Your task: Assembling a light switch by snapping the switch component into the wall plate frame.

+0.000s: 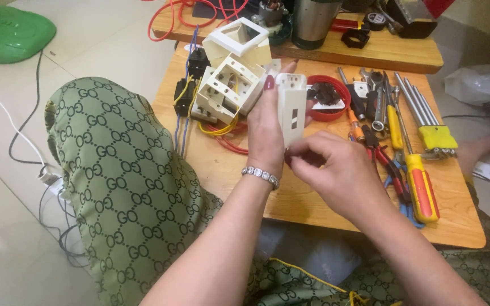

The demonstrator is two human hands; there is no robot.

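White plastic switch plate (pixel 291 109), a tall narrow rectangle with small slots down its face, stands upright in my left hand (pixel 267 127), fingers wrapped around its back and thumb along its near edge, held above the low wooden work table (pixel 239 170). My right hand (pixel 330 164) is closed at the plate's lower end, fingertips pinched together against its bottom edge; whether they pinch a small part there I cannot tell, since the knuckles hide it. Just left of the plate, on the table, sits a cream plastic wall box (pixel 225 88) with yellow and red wires (pixel 225 131) trailing out of it, and behind that box a square white cover frame (pixel 238 35). To the right of the plate lies a round red lid (pixel 329 97) holding dark small parts, and further right a row of tools: a yellow-and-red handled screwdriver (pixel 419 190), red-handled pliers (pixel 389 167) and a set of steel hex keys in a yellow holder (pixel 429 122). I judge I am working at the bottom of the plate, fitting or freeing something at its lower edge. The next move, I think, calls for a steady left-hand hold and a fine, controlled pull or push from my right fingertips, without twisting the thin plastic.
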